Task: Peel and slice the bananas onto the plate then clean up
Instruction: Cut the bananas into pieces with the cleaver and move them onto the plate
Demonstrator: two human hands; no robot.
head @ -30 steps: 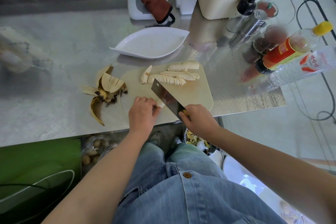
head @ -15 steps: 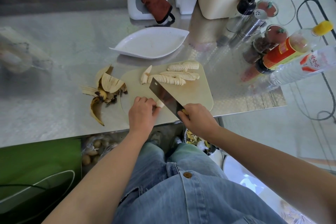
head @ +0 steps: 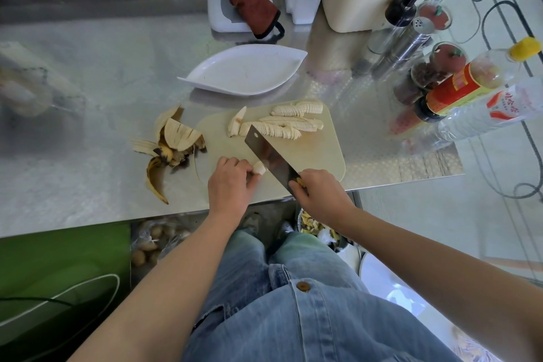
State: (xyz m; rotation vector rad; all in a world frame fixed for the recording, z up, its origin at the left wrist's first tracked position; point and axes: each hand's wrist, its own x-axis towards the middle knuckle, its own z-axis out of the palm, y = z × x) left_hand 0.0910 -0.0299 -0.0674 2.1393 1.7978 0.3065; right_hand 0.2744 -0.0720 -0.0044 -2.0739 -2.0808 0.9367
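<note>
Banana slices (head: 282, 126), pale and soft-edged, are laid in fanned rows along the upper part of a cream, round-cornered cutting board (head: 323, 156) at the centre of the frame, and an unsliced piece (head: 236, 125), tapered to a point, is set just left of them. A short banana stub (head: 260, 169) is pinched at the lower left of the board by the left hand (head: 230, 182), whose fingers are curled over it with the knuckles raised. The flat, rectangular steel blade of a cleaver (head: 269, 156) is held slanting just beside the stub's cut end, and a small hole is seen near its upper corner. Its handle is wrapped by the right hand (head: 320, 194) in a closed grip at the board's lower edge, so that little of the handle can be seen. The white plate (head: 246, 70), leaf-shaped and finely ribbed along its rim, is placed just above the board. Split banana peels (head: 173, 144), yellow with blackened tips, are heaped left of the board on the dimpled stainless steel counter (head: 88, 97). A rust-brown cloth (head: 254, 9) is draped over a white block (head: 217, 12) at the upper centre
</note>
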